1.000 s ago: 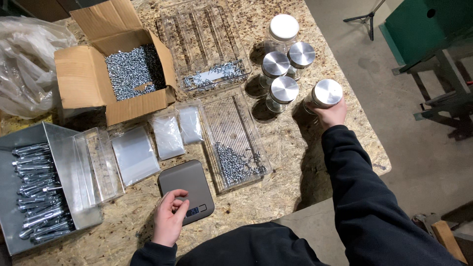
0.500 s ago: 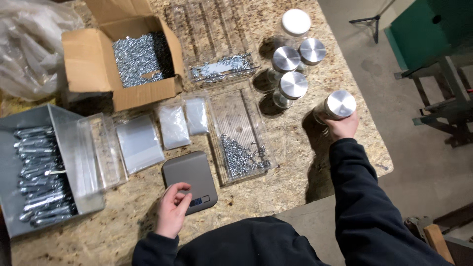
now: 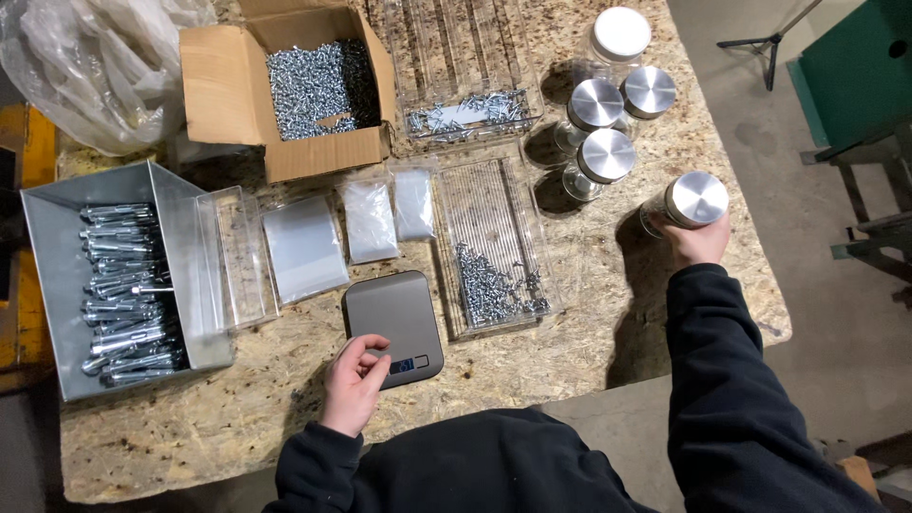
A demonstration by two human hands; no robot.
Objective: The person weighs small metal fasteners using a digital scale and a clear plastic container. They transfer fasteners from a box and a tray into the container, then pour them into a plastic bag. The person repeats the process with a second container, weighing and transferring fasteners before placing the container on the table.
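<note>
under our head camera lies a chipboard table point(image 3: 608, 313) with a bare concrete floor off to its right.

we count five jars in all: four stand clustered at the far right of the table, three with silver lids point(image 3: 597, 104) and one with a white lid point(image 3: 621, 34). the fifth, a glass jar with a silver lid point(image 3: 686, 202), sits in our right hand point(image 3: 700, 240), whose fingers are wrapped around its body near the table's right edge.

our left hand point(image 3: 355, 384) is loosely curled, fingertips resting on the near left corner of one grey kitchen scale point(image 3: 392, 326), beside its small blue display.

we see three clear plastic trays: one just right of the scale holding a heap of small screws point(image 3: 494, 290), one farther back with a few screws point(image 3: 465, 109), and an empty narrow one point(image 3: 237, 256) beside the grey metal bin point(image 3: 57, 275). that single bin holds long silver bolts, too many to count.

three clear plastic bags point(image 3: 369, 220) lie flat in a row behind the scale. one open brown cardboard box point(image 3: 313, 152) is full of screws. one crumpled clear plastic sack point(image 3: 90, 66) fills the far left corner.
</note>
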